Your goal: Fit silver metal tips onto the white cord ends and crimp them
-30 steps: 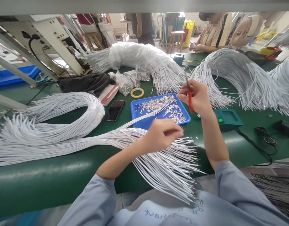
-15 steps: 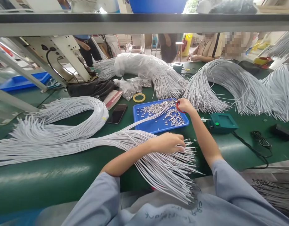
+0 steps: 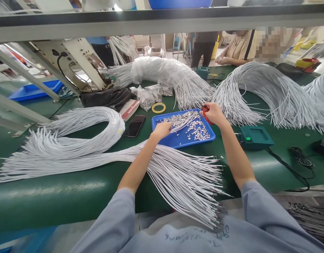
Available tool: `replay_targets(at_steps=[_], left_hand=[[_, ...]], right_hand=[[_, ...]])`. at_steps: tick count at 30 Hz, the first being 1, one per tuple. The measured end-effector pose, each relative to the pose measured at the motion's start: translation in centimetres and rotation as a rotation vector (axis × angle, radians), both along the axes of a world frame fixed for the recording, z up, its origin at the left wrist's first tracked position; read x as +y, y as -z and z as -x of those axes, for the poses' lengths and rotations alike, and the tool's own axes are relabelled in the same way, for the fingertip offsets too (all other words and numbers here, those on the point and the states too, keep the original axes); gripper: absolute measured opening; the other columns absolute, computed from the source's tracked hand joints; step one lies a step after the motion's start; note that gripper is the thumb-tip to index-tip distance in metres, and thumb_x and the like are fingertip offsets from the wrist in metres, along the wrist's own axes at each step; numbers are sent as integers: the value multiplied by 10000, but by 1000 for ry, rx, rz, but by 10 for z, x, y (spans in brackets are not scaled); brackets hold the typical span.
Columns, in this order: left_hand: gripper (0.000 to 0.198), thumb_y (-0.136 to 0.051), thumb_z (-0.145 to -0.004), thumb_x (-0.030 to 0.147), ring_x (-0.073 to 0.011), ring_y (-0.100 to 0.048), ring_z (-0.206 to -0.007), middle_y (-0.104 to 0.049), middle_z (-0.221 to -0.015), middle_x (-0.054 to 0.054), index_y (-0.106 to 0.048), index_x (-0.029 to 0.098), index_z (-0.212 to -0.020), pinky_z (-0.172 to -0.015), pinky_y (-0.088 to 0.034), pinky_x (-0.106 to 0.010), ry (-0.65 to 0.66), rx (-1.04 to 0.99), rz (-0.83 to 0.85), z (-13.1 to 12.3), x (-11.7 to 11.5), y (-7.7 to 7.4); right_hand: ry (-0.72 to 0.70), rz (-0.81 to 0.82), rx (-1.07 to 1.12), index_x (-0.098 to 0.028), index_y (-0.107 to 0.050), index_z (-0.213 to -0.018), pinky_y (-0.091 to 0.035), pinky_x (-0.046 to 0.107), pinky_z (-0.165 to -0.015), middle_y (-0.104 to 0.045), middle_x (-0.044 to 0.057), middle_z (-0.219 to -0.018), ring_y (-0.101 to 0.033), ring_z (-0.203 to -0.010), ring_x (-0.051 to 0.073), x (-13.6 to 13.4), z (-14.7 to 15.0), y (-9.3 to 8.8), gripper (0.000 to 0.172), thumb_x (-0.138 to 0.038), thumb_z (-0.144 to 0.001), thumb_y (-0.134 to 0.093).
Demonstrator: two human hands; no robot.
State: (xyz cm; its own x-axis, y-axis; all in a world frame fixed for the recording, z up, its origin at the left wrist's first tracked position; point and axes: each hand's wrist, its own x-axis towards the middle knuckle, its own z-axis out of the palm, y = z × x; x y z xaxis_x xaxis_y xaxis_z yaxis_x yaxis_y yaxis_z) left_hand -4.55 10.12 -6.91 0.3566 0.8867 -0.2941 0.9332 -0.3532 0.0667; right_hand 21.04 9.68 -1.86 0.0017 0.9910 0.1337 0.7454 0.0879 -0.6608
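My left hand (image 3: 162, 130) is closed round a few white cables (image 3: 185, 123) at the left part of the blue tray (image 3: 172, 141). Their ends reach across the tray towards its far right corner. My right hand (image 3: 214, 113), beyond that corner, grips a hand tool with red handles (image 3: 207, 116); its working end is too small to make out. Small silvery metal pieces (image 3: 198, 132) lie scattered in the tray. Below my left forearm, a thick fan of white cables (image 3: 183, 175) spreads over the green table, its ends pointing right.
A looped cable bundle (image 3: 109, 138) and a phone (image 3: 135, 126) lie left. Behind the tray are a yellow tape roll (image 3: 158, 108), bags of metal parts (image 3: 147, 100) and a plastic-wrapped bundle (image 3: 162, 72). A green device (image 3: 257, 136) stands right. A shelf beam (image 3: 162, 26) crosses overhead.
My left hand has moved from above the fanned cable ends, up and left, to the cables at the tray. The right hand stays by the tray corner with its red-handled tool. The view has shifted slightly.
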Motion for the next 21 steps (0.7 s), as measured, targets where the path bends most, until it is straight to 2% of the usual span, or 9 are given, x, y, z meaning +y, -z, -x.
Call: replay_targets(at_steps=[8,13,21], left_hand=[[293,-598,-950,351,-210,-634,-1069,-645,-1169,-90,-627,138,-1149,-932,-548,-431,18,-24,32,4,7,8],[309,-596,-951,357,-213,-632,-1071,-640,-1180,-94,-619,136,-1166,-932,-548,-436,10,-35,37,5,8,11],[237,-608,-941,332,-206,-635,-1071,-670,-1123,-83,-657,128,-1050,-960,-525,-434,-16,-124,3,5,6,2]], right_hand=[[8,-86,168,-174,-611,-846,-496,337,-706,-709,89,-829,-672,-785,236,-15,-2,-17,157,-301,-755,-617],[30,-117,248,-194,-588,-808,-511,365,-744,-699,74,-795,-678,-791,246,-18,-2,-21,117,-274,-734,-630],[46,-135,265,-199,-581,-788,-519,373,-757,-699,80,-806,-684,-830,256,-18,-2,-21,110,-283,-735,-628]])
